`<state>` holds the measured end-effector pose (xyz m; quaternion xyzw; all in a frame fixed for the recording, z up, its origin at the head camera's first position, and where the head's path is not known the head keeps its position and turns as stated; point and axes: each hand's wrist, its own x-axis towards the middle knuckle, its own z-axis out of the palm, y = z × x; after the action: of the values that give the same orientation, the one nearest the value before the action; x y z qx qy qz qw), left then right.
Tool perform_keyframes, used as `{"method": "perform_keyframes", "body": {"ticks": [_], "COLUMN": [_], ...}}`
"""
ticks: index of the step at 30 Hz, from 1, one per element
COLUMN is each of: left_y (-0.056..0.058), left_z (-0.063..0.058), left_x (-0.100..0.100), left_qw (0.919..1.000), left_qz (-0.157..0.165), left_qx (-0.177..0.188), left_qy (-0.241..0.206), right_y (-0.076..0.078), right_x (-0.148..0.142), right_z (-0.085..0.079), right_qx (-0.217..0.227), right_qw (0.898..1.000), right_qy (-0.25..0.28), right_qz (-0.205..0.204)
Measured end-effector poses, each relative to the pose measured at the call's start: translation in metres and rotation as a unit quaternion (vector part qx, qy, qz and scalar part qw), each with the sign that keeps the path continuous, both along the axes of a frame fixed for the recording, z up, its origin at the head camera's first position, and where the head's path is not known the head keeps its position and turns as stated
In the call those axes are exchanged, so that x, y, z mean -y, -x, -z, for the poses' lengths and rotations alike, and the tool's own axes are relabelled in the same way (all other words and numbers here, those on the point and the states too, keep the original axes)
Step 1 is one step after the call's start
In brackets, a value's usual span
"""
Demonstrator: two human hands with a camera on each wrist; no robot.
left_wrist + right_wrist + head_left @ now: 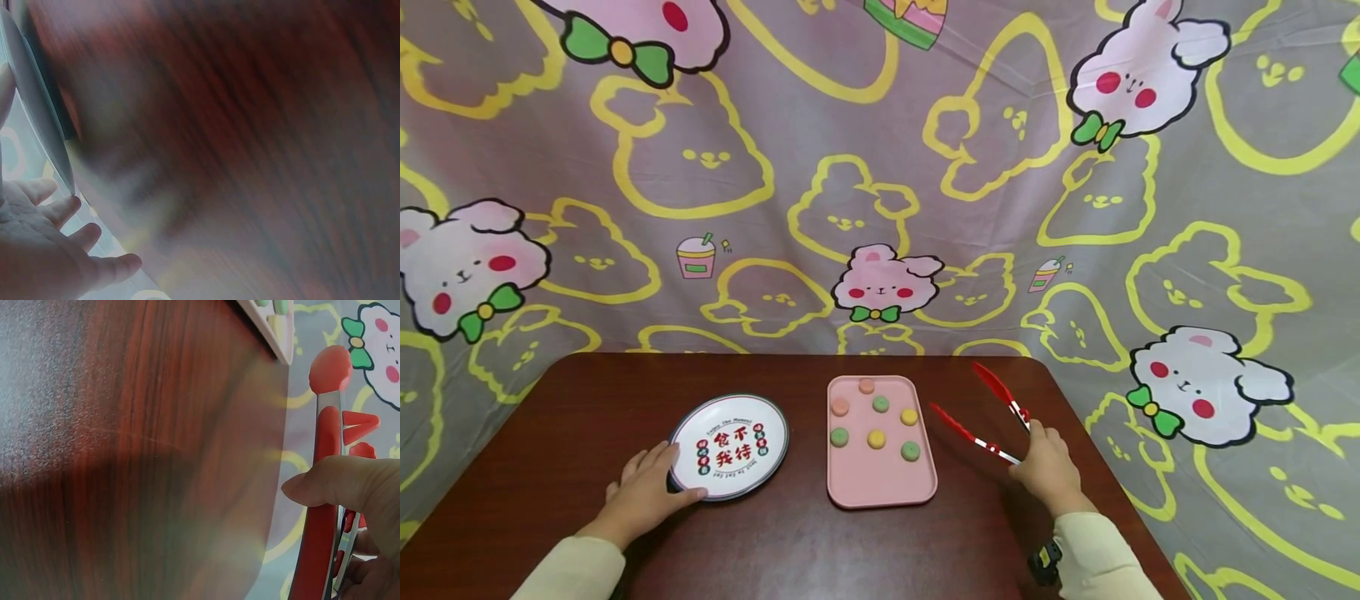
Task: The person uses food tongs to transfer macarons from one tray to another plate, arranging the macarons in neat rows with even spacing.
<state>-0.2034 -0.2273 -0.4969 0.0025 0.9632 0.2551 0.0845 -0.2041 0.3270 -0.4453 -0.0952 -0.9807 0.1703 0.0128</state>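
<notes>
Currently, your right hand is gripping likely light, springy tongs by their handles; your left hand, relaxed, is touching the rim of a probably slick plate.

Head feed: I look forward and down from above, reaching the far edge of the surface. Both wrist feeds sit close and tilted: left shares the rim of the plate with head; right shares the tongs and one corner of the tray.
</notes>
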Motion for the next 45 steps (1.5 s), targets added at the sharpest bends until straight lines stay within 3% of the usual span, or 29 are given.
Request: {"method": "perform_keyframes", "body": {"ticks": [14, 25, 35, 45], "left_y": [0.0, -0.001, 0.0, 0.002], "left_z": [0.002, 0.003, 0.002, -0.001], "left_x": [0.0, -0.001, 0.001, 0.0], "left_qw": [1.0, 0.9999, 1.0, 0.9999], "left_qz": [0.003, -0.001, 0.003, 0.0], "left_qx": [0.004, 0.008, 0.001, 0.013], "left_qy": [0.008, 0.01, 0.005, 0.009], "right_y": [-0.003, -0.008, -0.012, -0.014], "right_x": [0.012, 0.019, 0.021, 0.021], "right_z": [-0.004, -0.008, -0.021, -0.037], "right_qx": [-0.012, -0.027, -0.049, -0.026], "right_qw": [0.999, 0.997, 0.991, 0.988], "right_qy": [0.004, -0.027, -0.064, -0.088], "right_qz": [-0.035, -0.064, -0.107, -0.123]}}
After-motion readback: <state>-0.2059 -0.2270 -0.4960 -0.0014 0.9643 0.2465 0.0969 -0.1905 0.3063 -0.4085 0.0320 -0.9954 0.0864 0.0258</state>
